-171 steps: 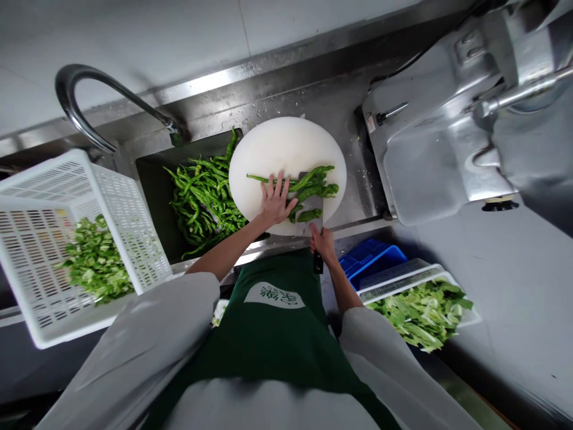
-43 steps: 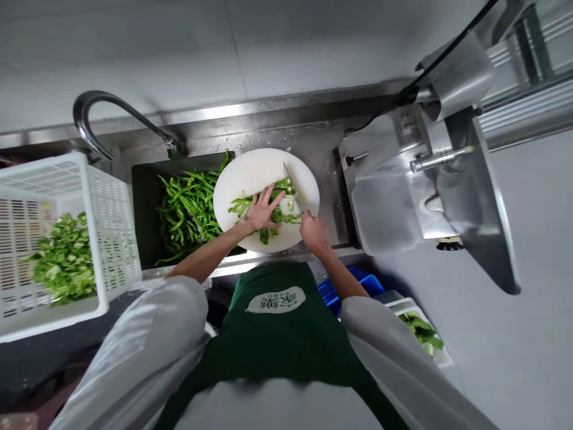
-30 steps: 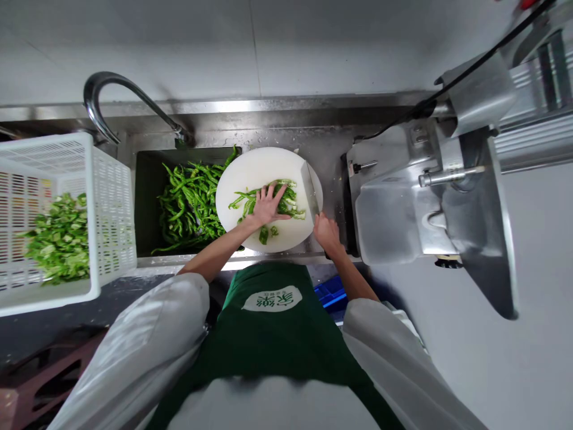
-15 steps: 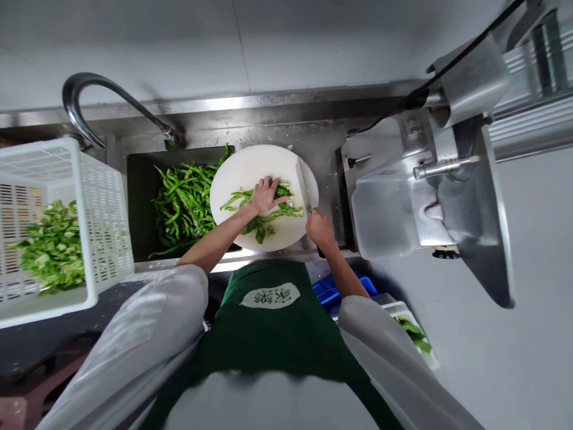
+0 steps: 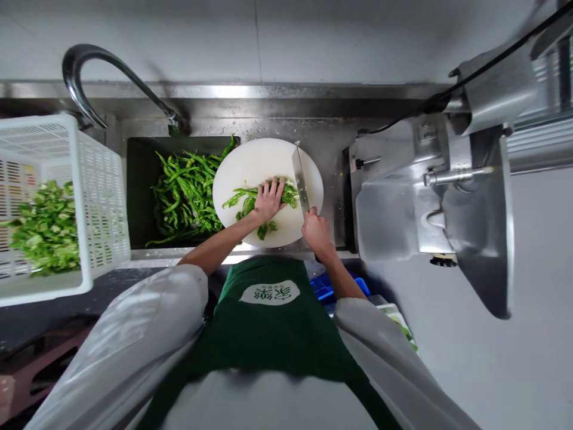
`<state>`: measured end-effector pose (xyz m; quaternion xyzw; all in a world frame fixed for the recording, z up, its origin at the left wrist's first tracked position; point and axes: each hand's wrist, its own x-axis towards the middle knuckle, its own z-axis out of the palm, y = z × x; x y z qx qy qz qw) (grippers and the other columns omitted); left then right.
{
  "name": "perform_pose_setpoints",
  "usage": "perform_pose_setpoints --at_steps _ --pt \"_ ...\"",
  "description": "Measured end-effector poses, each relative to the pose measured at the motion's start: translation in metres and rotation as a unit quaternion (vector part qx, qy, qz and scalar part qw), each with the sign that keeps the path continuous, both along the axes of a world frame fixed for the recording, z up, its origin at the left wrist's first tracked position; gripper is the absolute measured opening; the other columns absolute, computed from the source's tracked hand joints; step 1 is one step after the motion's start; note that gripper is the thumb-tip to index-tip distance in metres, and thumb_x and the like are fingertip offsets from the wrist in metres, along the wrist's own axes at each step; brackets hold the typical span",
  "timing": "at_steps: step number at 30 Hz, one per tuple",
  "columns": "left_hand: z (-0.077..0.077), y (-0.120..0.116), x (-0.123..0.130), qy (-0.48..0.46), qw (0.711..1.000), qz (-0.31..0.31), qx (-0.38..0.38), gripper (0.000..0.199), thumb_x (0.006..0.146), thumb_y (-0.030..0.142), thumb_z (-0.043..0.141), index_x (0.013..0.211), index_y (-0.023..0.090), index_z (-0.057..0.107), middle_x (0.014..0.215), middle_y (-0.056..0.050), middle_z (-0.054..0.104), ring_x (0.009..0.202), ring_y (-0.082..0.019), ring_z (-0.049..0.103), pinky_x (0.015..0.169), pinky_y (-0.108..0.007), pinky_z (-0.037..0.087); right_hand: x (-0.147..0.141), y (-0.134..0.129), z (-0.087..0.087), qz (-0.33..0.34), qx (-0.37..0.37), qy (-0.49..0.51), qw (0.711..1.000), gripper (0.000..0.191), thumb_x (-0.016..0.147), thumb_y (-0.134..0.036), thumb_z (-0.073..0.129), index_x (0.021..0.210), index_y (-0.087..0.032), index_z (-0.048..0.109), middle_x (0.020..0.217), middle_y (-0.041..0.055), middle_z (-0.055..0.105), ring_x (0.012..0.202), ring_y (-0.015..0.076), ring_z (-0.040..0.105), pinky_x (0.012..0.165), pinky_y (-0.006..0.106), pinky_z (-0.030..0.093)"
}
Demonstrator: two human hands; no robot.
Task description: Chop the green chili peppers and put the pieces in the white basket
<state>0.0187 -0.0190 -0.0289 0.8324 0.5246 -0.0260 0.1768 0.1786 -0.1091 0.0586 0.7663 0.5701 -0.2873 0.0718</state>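
Note:
A round white cutting board (image 5: 255, 160) lies over the sink's right side and the steel counter. On it is a bunch of long green peppers (image 5: 290, 192), their cut ends towards the right. My left hand (image 5: 268, 202) rests over this bunch, fingers curved across it, and holds it against the board. A cleaver (image 5: 299, 178) is gripped by the handle in my right hand (image 5: 317, 230). Its wide blade points away from me, just right of the peppers' ends. Some loose pepper pieces (image 5: 264, 230) lie near the board's front edge.
Many whole green peppers (image 5: 185, 191) fill the sink (image 5: 141, 179) on the left, under a curved faucet (image 5: 120, 68). A white basket (image 5: 105, 209) of chopped greens stands farther left. At the right is a metal slicing machine (image 5: 430, 197). A blue crate (image 5: 323, 286) sits below.
My left hand has drawn the spread peppers into a tighter bunch, its fingers now pointing away from me. The cleaver has shifted slightly left, nearer the peppers' ends. The camera view has shifted a little.

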Motion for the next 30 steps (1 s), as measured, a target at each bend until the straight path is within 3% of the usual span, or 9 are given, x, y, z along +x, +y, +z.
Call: perform_pose_setpoints --at_steps 6,10,14,18,21,25,27,30 --pt "0.0 0.005 -0.006 -0.019 1.0 -0.014 -0.014 0.093 0.093 0.056 0.056 0.166 0.016 0.014 0.17 -0.018 0.017 0.151 -0.048 0.022 0.121 -0.064 0.016 -0.008 0.028 -0.021 0.008 -0.021 0.017 1.0 0.033 0.105 -0.018 0.031 0.131 -0.009 0.051 0.117 0.021 0.071 0.112 0.0285 0.069 0.093 0.034 0.05" --pt "0.004 0.011 -0.026 -0.08 0.996 -0.018 -0.018 0.1 0.094 0.069 0.046 0.166 0.01 0.009 0.17 -0.022 0.012 0.152 -0.045 0.022 0.121 -0.059 0.024 0.001 0.031 -0.009 0.002 -0.003 0.013 1.0 0.032 0.108 -0.023 0.031 0.127 -0.01 0.053 0.113 0.0202 0.072 0.109 0.0283 0.07 0.092 0.034 0.051" --pt "0.004 0.002 -0.037 -0.07 0.997 0.016 -0.014 0.082 0.102 0.056 0.03 0.166 0.007 0.011 0.17 -0.018 0.018 0.153 -0.042 0.022 0.124 -0.056 0.018 -0.008 0.027 0.0 0.002 0.029 0.006 1.0 0.035 0.108 -0.027 0.028 0.128 -0.01 0.052 0.109 0.0201 0.072 0.105 0.0288 0.071 0.09 0.035 0.051" --pt "0.003 -0.009 -0.032 -0.059 0.998 0.022 -0.019 0.073 0.103 0.044 0.029 0.165 0.008 0.016 0.17 -0.016 0.019 0.152 -0.042 0.024 0.125 -0.056 0.014 -0.031 0.035 -0.016 0.025 -0.005 0.026 0.999 0.033 0.104 -0.019 0.032 0.128 -0.011 0.054 0.114 0.0193 0.072 0.109 0.028 0.069 0.093 0.035 0.051" --pt "0.004 -0.009 -0.033 -0.073 0.997 0.014 -0.022 0.072 0.103 0.046 0.028 0.165 0.01 0.02 0.171 -0.016 0.018 0.153 -0.041 0.023 0.125 -0.056 0.014 -0.036 0.044 -0.032 0.018 -0.005 0.028 0.999 0.036 0.105 -0.018 0.03 0.13 -0.008 0.053 0.118 0.0212 0.07 0.112 0.0282 0.068 0.095 0.035 0.05" --pt "0.006 -0.014 -0.046 -0.074 0.997 0.033 -0.003 0.096 0.096 0.067 0.041 0.165 0.006 0.015 0.171 -0.022 0.007 0.155 -0.046 0.016 0.124 -0.06 0.011 -0.026 0.052 -0.036 0.02 0.002 0.037 0.999 0.037 0.108 -0.023 0.029 0.13 -0.007 0.053 0.121 0.0218 0.068 0.117 0.0279 0.066 0.096 0.033 0.049" --pt "0.007 -0.018 -0.052 -0.069 0.997 0.024 -0.006 0.11 0.088 0.074 0.05 0.165 0.004 0.013 0.17 -0.025 0.008 0.155 -0.048 0.015 0.124 -0.061 0.006 -0.021 0.052 -0.031 0.019 0.0 0.033 0.999 0.035 0.108 -0.023 0.03 0.129 -0.009 0.054 0.12 0.0208 0.069 0.117 0.0277 0.066 0.095 0.033 0.049" --pt "0.006 -0.024 -0.057 -0.056 0.998 0.018 -0.014 0.117 0.083 0.074 0.058 0.165 0.006 0.012 0.17 -0.024 0.01 0.154 -0.048 0.016 0.125 -0.06 0.003 -0.02 0.044 -0.017 0.015 0.005 0.014 1.0 0.034 0.108 -0.025 0.03 0.127 -0.011 0.055 0.115 0.0192 0.07 0.111 0.0285 0.068 0.092 0.034 0.05"
